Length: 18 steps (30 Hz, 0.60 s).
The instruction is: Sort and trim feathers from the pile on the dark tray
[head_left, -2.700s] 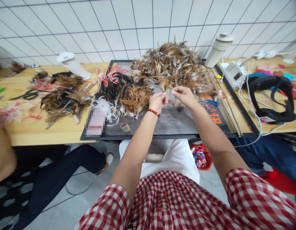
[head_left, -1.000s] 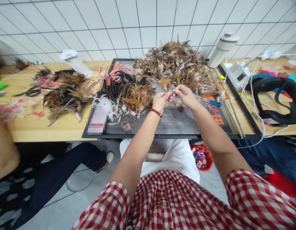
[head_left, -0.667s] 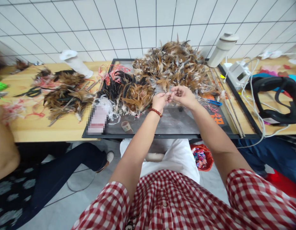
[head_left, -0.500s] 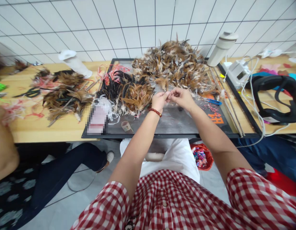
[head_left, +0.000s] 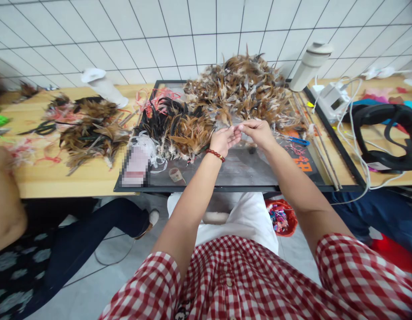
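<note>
My left hand [head_left: 223, 139], with a red bead bracelet at the wrist, and my right hand [head_left: 257, 132] meet fingertip to fingertip above a dark framed board [head_left: 246, 171]. Both pinch something small and thin between them that I cannot make out. Just beyond my hands lies a big heap of brown, orange and grey feathers [head_left: 241, 86]. A second bunch of orange and black feathers [head_left: 179, 126] lies left of my left hand.
A wooden table [head_left: 59, 178] carries more feather bundles [head_left: 89, 129], scissors [head_left: 42, 128], a white flask [head_left: 309, 64], a white box with cables [head_left: 329, 100] and a black strap [head_left: 386, 133]. Thin sticks [head_left: 314, 142] lie right. A red basket [head_left: 281, 218] sits below. Another person sits at left.
My hands, slightly apart 2.7 s ago, have come together and stay fingertip to fingertip, with small finger movements. Nothing else has moved.
</note>
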Tool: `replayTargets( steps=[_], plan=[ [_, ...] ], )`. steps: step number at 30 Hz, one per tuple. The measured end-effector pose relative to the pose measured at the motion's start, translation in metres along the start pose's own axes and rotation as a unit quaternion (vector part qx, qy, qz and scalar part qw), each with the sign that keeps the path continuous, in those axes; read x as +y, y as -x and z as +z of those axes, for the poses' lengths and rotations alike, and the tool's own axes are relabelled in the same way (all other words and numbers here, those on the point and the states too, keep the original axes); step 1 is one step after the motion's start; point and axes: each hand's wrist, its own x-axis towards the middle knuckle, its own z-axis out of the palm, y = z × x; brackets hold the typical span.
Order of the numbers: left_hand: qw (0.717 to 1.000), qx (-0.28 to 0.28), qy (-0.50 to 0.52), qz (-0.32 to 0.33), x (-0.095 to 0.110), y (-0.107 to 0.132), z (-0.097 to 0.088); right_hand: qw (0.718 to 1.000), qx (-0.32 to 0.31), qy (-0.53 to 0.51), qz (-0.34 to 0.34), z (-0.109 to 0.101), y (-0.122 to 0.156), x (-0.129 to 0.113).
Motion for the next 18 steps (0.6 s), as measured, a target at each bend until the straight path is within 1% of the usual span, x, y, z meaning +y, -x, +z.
replayTargets(
  steps=[3, 8, 10, 14, 16, 18],
  plan=[
    [1.0, -0.017, -0.005, -0.018, 0.0003, 0.0001, -0.0003, 0.999, 0.011, 0.031, -0.017, -0.0011, -0.0013, 0.002],
    [0.999, -0.034, -0.018, -0.035, -0.0008, -0.0014, -0.0016, 0.999, -0.023, 0.024, -0.001, -0.001, -0.0017, 0.0063],
    [0.998, -0.037, -0.028, -0.037, -0.0009, -0.001, -0.0015, 0.999, -0.024, 0.021, 0.002, 0.0001, -0.0014, 0.0079],
    [0.998, -0.043, -0.034, -0.037, -0.0012, -0.0002, -0.001, 1.0, 0.012, 0.005, -0.004, 0.0006, -0.0026, 0.0097],
    [0.998, -0.047, -0.032, -0.039, -0.0018, -0.0008, -0.0011, 0.999, 0.034, 0.016, -0.014, -0.0007, -0.0032, 0.0092],
    [0.997, -0.052, -0.029, -0.042, -0.0025, -0.0017, -0.0013, 0.998, 0.039, 0.041, -0.023, -0.0022, -0.0029, 0.0076]
  ],
)
